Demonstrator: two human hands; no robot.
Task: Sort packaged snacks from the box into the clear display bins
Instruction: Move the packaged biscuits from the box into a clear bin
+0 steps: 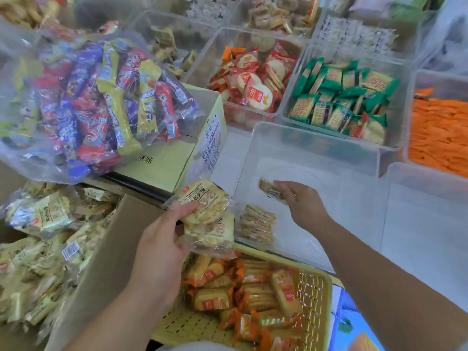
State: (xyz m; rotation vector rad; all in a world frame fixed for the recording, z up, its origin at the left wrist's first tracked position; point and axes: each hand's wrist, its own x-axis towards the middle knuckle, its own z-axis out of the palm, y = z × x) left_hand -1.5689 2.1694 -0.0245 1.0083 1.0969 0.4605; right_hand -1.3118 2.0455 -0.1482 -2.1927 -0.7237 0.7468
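Feeding biscuit packets into the near clear plastic display bin point(316, 138), one at a time.
My left grip point(162, 249) clasps a stack of pale yellow wrapped biscuit packets point(207, 211) just right of the brown cardboard box point(114, 249), close by as my ready supply. My right grip point(301, 203) pinches one small clear-wrapped biscuit packet point(269, 190) low inside the bin, near a similar packet point(257, 222) lying at its near-left corner. I judge I'll drop it alongside.

Box point(109, 262) lower left: open cardboard, full of jumbled pale-yellow packs point(43, 219). Stack point(207, 214) of two like packs gripped by left hand point(159, 249), beside bin's near-left corner. Bin point(316, 148) clear, centre: cracker pack point(257, 224) lying at near wall; small pack point(269, 190) pinched by right hand point(304, 206) over bin.
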